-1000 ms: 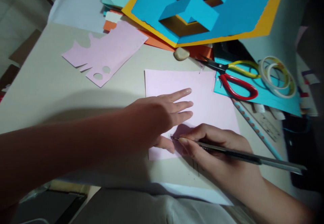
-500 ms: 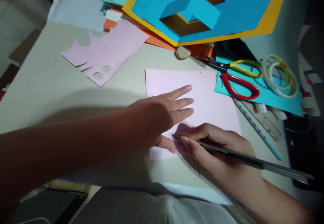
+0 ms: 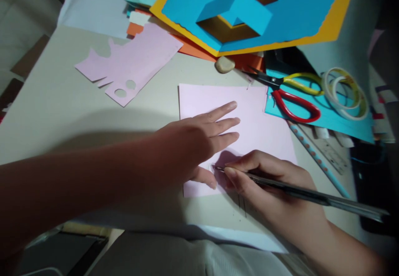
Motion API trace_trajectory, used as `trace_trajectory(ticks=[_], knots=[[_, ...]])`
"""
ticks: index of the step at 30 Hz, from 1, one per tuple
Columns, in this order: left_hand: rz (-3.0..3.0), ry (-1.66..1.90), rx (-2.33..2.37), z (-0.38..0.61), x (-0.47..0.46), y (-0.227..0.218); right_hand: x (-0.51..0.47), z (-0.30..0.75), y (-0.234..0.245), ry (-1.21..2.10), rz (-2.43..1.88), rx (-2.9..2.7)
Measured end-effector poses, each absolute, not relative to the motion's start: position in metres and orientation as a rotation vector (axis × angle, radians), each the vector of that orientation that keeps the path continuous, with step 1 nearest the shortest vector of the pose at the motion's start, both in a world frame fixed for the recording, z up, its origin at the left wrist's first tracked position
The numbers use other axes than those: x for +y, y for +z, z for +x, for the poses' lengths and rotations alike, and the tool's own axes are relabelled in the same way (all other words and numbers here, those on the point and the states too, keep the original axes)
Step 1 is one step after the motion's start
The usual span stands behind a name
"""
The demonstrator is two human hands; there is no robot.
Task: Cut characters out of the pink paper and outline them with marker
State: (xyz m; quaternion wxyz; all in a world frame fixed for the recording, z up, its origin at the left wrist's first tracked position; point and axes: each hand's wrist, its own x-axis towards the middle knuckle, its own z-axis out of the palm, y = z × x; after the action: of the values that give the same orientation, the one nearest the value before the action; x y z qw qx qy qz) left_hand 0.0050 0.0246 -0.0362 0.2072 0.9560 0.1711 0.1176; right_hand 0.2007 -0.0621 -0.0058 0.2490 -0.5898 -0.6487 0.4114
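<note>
On the desk lies a sheet of pink paper (image 3: 255, 118), its near part covered by both hands. My left hand (image 3: 199, 143) rests flat on it with fingers spread, thumb toward the near edge. From the right, my right hand (image 3: 274, 180) pinches a long, slim dark pen (image 3: 311, 195) with a pointed metal tip. That tip touches the paper between my left thumb and index finger, beside a faint small outline. Exactly what kind of tip it has is too small to tell.
Scissors with red and yellow handles (image 3: 294, 105) and tape rolls (image 3: 344, 93) lie right, above a polka-dot pencil (image 3: 318, 159) and a ruler (image 3: 333, 157). A cut pink scrap (image 3: 137, 64), a stone (image 3: 225, 65) and a blue-and-yellow pop-up card (image 3: 296, 14) lie farther back.
My right hand and the pen's rear end have shifted very slightly to the right. The tip stays at nearly the same spot, and my left hand is practically still.
</note>
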Motion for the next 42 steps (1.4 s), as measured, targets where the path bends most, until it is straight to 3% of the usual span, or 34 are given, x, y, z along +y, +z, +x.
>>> trace_trajectory(ticks=[9, 16, 26, 42], knots=[[2.609, 0.327, 0.547, 0.001, 0.017, -0.021, -0.061, 0.204, -0.007, 1.247, -1.382, -1.781], [2.639, 0.343, 0.442, 0.005, 0.024, -0.035, -0.059, 0.200, 0.009, 1.199, -1.555, -1.847], [2.642, 0.299, 0.445, 0.004, 0.025, -0.038, -0.061, 0.205, -0.008, 1.233, -1.260, -1.877], [2.672, 0.283, 0.412, 0.009, 0.027, -0.041, -0.059, 0.197, 0.002, 1.177, -1.432, -1.867]])
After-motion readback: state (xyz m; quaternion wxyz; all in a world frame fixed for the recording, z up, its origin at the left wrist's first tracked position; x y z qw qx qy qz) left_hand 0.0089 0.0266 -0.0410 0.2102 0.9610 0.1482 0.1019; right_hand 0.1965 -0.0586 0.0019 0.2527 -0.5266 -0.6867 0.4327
